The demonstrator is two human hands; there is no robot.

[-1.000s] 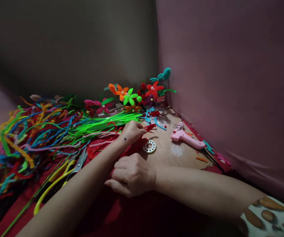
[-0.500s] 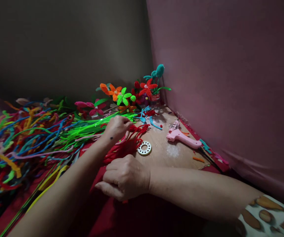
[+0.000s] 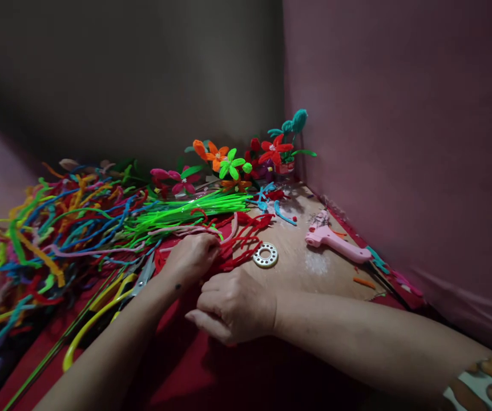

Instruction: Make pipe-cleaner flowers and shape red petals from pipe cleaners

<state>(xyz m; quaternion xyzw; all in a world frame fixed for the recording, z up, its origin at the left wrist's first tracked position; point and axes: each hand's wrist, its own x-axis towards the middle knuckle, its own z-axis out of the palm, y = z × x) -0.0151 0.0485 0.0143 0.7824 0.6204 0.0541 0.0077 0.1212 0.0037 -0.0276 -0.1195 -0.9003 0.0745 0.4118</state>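
Observation:
My left hand (image 3: 195, 254) is closed over the near part of a bunch of red fuzzy stems (image 3: 246, 242); its fingertips are mostly hidden. Just to the right and nearer, my right hand (image 3: 235, 305) is curled into a fist above the red cloth (image 3: 212, 377), its thumb pointing left; what it holds, if anything, is hidden. A white ring with dark holes (image 3: 265, 255) lies on the wooden board (image 3: 289, 279) beyond my right hand. Bright green stems (image 3: 194, 208) lie behind my left hand.
Yellow-handled scissors (image 3: 96, 317) lie by my left forearm. Tangled colourful stems (image 3: 83, 222) are heaped at left. A pink glue gun (image 3: 338, 242) rests on the board. Fuzzy flowers (image 3: 231, 164) stand at the back, by the pink wall (image 3: 400, 142).
My left hand has come back nearer to my right hand, onto the near part of the red stems. The whole view has shifted, so the scene sits further right.

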